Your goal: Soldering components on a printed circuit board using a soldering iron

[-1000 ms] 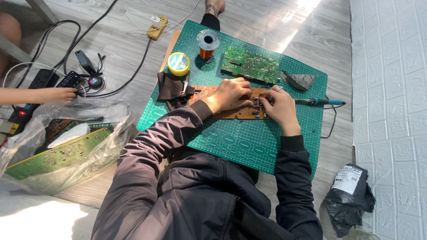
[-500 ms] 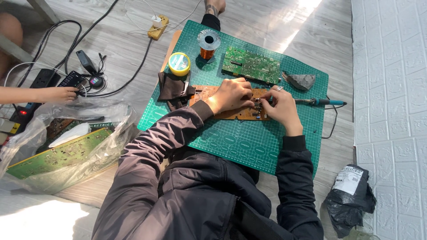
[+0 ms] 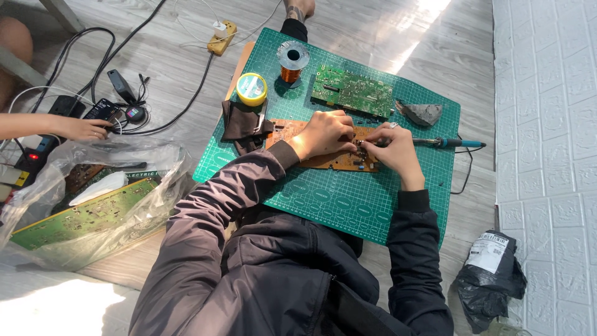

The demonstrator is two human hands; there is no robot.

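Note:
A brown circuit board [image 3: 336, 158] lies on a green cutting mat [image 3: 336, 199]. My left hand [image 3: 320, 134] rests on the board with fingers curled, pressing on it near its middle. My right hand [image 3: 395, 149] is closed around a soldering iron [image 3: 448, 143], whose blue handle and cord stick out to the right; its tip meets the board between my two hands. What sits under my fingertips is hidden.
On the mat: a green circuit board [image 3: 353, 92], a copper wire spool [image 3: 292, 61], a yellow round tin [image 3: 252, 88], a dark cloth [image 3: 242, 124], a grey lump [image 3: 421, 113]. Another person's hand [image 3: 81, 129] touches devices at left. A plastic bag of boards [image 3: 87, 205] and black bag [image 3: 491, 280] lie on the floor.
Hardly anything differs. Both my hands stay on the brown board. The other person's hand at left remains by the devices.

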